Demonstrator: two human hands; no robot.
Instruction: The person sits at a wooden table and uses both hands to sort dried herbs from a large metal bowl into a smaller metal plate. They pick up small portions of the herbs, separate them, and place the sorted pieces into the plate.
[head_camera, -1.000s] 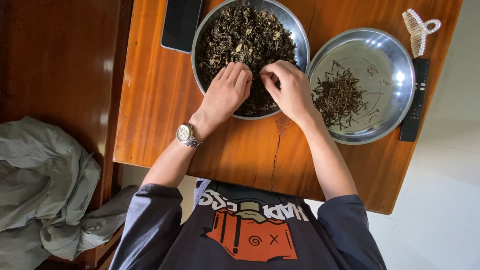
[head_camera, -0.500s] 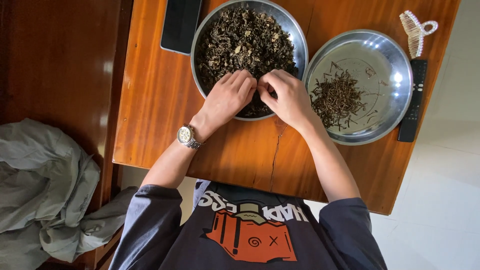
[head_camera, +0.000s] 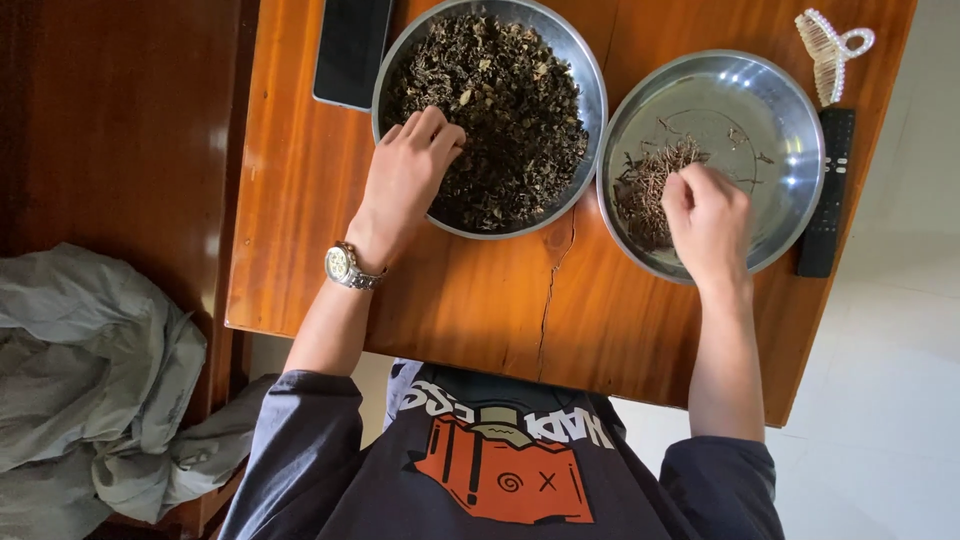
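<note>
Sorting of dried plant matter in hand, judged from the layout: mixed dried leaves (head_camera: 510, 110) heaped in the left steel bowl (head_camera: 590, 80), bare stems (head_camera: 645, 185) gathered apart in the right steel bowl (head_camera: 800, 110), both bowls standing just beside each other on the wooden table (head_camera: 470, 300). Left hand (head_camera: 410, 170), wristwatch (head_camera: 345, 267) on the wrist, laid palm-down over the near edge of the leaf heap, fingertips bent into the leaves; cannot tell whether anything is pinched. Right hand (head_camera: 708, 220) held over the near side of the stem bowl, fingers curled downward beside the pile; cannot tell whether still grasping a stem or already released. Appears to be the drop-off stage for the right, the searching stage for the left. Any further pick calls for a fine fingertip pinch on a single thin stem among loose leaves, without dragging leaves along. Stems lying flat, long axes crossing in mixed directions, no common heading; pile itself stretched from the near-left rim toward the bowl's centre. Phone (head_camera: 350, 50), hair clip (head_camera: 832, 45) and remote control (head_camera: 828, 195) lying well apart from both hands.
</note>
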